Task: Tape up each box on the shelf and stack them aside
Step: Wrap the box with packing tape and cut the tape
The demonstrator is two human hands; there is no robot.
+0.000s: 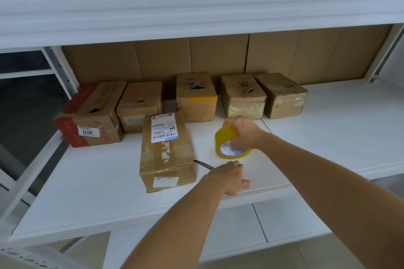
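1. Right hand (241,132): fingers curled over the top of the yellow tape roll (229,143), grasping it; the roll stands tilted on the white shelf (98,181).
2. Left hand (229,178): fingers curled down onto the shelf surface near a thin dark tool (203,164). The hand covers the tool's near end, so contact and grip cannot be determined.
3. Labelled box (167,153): lies just left of the tool, closed, old tape along its top.
4. Five cardboard boxes (196,96): in a row at the back, top flaps showing gaps.
5. Upper shelf contents: cut off by the frame edge.
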